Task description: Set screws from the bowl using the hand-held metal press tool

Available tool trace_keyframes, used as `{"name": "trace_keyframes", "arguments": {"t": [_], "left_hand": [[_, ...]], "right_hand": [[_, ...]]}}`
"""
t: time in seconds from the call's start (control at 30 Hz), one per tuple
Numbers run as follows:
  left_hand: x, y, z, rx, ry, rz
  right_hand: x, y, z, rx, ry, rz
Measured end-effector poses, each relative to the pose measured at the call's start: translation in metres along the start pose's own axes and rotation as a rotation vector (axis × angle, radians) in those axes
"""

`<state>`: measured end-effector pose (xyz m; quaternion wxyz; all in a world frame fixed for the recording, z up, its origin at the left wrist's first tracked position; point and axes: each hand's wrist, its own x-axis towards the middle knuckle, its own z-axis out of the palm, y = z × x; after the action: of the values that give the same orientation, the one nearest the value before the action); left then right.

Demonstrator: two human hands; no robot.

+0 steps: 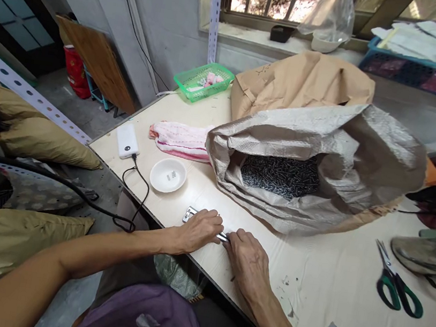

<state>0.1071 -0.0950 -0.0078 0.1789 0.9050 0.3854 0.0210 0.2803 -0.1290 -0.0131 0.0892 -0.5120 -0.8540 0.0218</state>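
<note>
My left hand [201,231] is closed over a slim silver metal tool [190,213] lying close to the table's front edge. The tool's squared end, with small holes, sticks out to the left of the fingers. My right hand [250,260] is closed at the tool's other end, its fingertips pressed together; what they pinch is too small to make out. Behind the hands, an open woven sack [275,215] holds many small dark metal pieces [281,175]. A white bowl [161,181] with a few small pieces in it stands to the left.
A power bank [127,140] with a black cable lies at the left table edge. Beyond the bowl are a striped cloth [183,139] and a green basket [185,89]. Scissors [397,289] and a metal cup [416,253] are on the right. A brown paper bag [302,83] stands behind the sack.
</note>
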Motion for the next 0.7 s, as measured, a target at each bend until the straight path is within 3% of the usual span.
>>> {"name": "trace_keyframes", "arguments": {"t": [0.17, 0.23, 0.3, 0.43, 0.57, 0.7], "left_hand": [[-0.023, -0.009, -0.015, -0.056, 0.274, -0.053], [-0.042, -0.016, -0.025, -0.091, 0.391, -0.168], [-0.059, -0.022, -0.030, -0.121, 0.426, -0.356], [-0.075, -0.024, -0.020, -0.163, 0.249, -0.604], [-0.065, -0.020, -0.011, -0.179, 0.116, -0.646], [-0.053, -0.022, -0.025, -0.175, -0.074, -0.659]], "right_hand": [[-0.008, 0.006, -0.004, 0.133, 0.109, -0.031], [-0.014, 0.002, -0.008, 0.193, 0.163, -0.011], [-0.019, -0.004, -0.009, 0.218, 0.219, 0.005], [-0.024, -0.020, 0.003, 0.186, 0.236, -0.015], [-0.023, -0.027, 0.021, 0.086, 0.252, -0.016], [-0.022, -0.023, 0.027, 0.013, 0.236, -0.037]]}}
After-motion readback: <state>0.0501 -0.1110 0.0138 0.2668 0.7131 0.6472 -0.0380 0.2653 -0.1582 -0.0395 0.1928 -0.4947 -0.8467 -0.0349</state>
